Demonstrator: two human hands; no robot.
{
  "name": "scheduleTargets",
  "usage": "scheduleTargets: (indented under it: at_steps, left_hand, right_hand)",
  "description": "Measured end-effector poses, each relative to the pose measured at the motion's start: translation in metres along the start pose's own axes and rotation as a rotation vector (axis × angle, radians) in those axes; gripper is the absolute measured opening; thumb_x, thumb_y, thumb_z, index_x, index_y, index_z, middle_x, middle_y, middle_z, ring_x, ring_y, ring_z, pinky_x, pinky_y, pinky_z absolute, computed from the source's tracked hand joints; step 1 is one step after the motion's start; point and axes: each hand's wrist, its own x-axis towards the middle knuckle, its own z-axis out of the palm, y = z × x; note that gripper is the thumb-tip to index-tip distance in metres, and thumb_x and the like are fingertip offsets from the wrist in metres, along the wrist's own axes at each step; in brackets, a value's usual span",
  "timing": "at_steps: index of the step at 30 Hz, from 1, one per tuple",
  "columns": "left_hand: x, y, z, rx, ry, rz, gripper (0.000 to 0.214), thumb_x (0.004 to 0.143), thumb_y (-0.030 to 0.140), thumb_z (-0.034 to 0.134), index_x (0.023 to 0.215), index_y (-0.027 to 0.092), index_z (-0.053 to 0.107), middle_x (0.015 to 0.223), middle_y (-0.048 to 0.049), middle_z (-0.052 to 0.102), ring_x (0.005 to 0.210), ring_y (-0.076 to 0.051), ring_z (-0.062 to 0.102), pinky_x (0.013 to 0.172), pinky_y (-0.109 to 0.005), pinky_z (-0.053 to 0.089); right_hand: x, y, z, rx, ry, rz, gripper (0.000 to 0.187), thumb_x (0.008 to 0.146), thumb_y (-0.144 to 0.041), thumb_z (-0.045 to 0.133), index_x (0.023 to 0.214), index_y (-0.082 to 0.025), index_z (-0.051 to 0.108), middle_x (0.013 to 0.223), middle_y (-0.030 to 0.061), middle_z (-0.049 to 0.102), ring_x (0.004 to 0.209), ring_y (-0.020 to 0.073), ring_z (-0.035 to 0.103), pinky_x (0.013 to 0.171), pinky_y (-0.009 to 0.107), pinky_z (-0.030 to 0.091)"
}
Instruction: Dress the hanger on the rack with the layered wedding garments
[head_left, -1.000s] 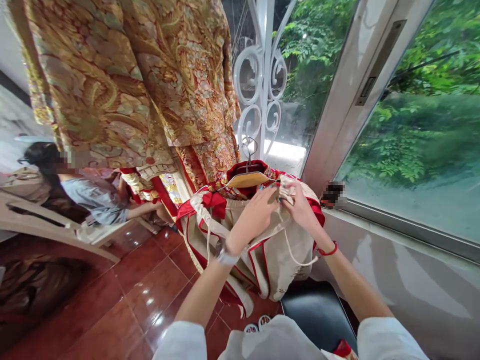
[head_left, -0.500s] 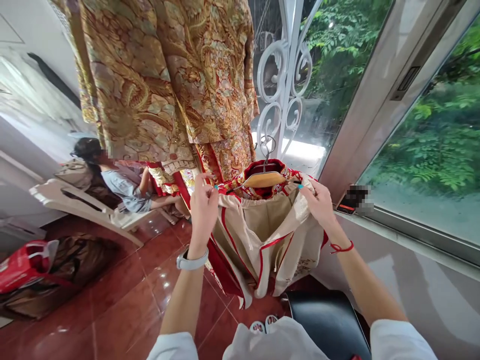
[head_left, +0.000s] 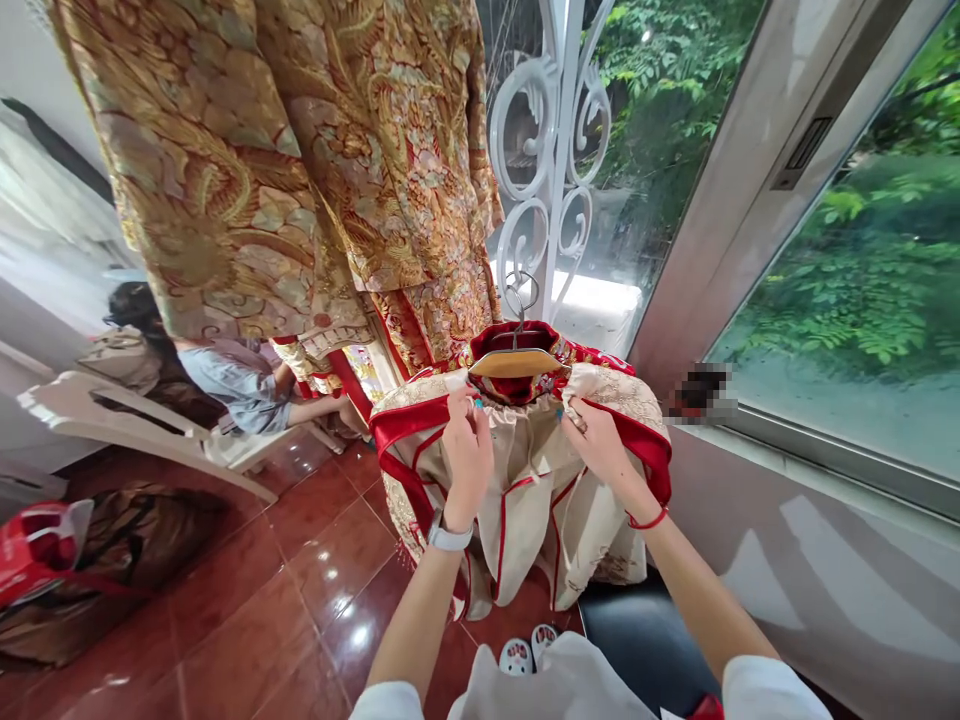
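A cream skirt with red piping (head_left: 517, 525) hangs in front of me, its gathered waist level with the hanger. My left hand (head_left: 466, 445) pinches the left part of the waistband. With fingers closed, my right hand (head_left: 596, 440) grips the waistband on the other side. Just beyond them is a wooden hanger (head_left: 519, 363) with a metal hook, set in the collar of a red and gold embroidered jacket (head_left: 397, 425). The jacket's shoulders spread out past both hands. Whether the waistband touches the hanger's clips is hidden by my fingers.
Gold embroidered garments (head_left: 300, 180) hang at upper left beside a white scrollwork grille (head_left: 551, 150). A black chair (head_left: 645, 640) stands close at lower right. Someone (head_left: 232, 385) sits on a white bench (head_left: 150, 430). A brown bag (head_left: 135, 530) lies on the floor; a window frame (head_left: 720, 190) borders the right.
Both hands have moved inward along the waistband, closer together. More of the jacket's red-edged shoulders now shows on either side. The view has shifted slightly.
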Motion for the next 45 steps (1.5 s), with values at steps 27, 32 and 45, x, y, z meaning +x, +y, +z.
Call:
scheduleTargets:
  at_steps: [27, 32, 45]
  left_hand:
    - [-0.206, -0.088, 0.020, -0.317, -0.269, -0.416, 0.017, 0.092, 0.036, 0.051, 0.097, 0.020, 0.056, 0.090, -0.0049, 0.067, 0.082, -0.019, 0.064, 0.079, -0.032, 0.052]
    - [-0.184, -0.075, 0.008, -0.209, -0.445, -0.333, 0.025, 0.092, 0.041, 0.049, 0.076, 0.022, 0.050, 0.070, 0.0016, 0.058, 0.065, -0.015, 0.055, 0.065, -0.027, 0.047]
    - [-0.169, -0.083, -0.009, -0.026, -0.568, 0.122, 0.020, 0.098, 0.020, 0.045, 0.103, 0.023, 0.064, 0.100, -0.0046, 0.064, 0.094, -0.018, 0.067, 0.086, -0.032, 0.055]
  right_hand:
    - [-0.170, 0.036, 0.124, 0.507, -0.030, 0.294, 0.019, 0.084, -0.026, 0.058, 0.101, -0.020, 0.064, 0.099, 0.0061, 0.071, 0.092, 0.0196, 0.068, 0.088, 0.033, 0.054]
    - [-0.169, 0.033, 0.118, 0.466, -0.025, 0.286, 0.018, 0.081, -0.023, 0.057, 0.096, -0.021, 0.065, 0.097, 0.0053, 0.071, 0.093, 0.0204, 0.067, 0.090, 0.035, 0.052]
    - [-0.176, 0.025, 0.109, 0.398, 0.037, 0.251, 0.019, 0.076, -0.021, 0.054, 0.094, -0.020, 0.062, 0.092, 0.0037, 0.069, 0.087, 0.0189, 0.065, 0.085, 0.032, 0.052]
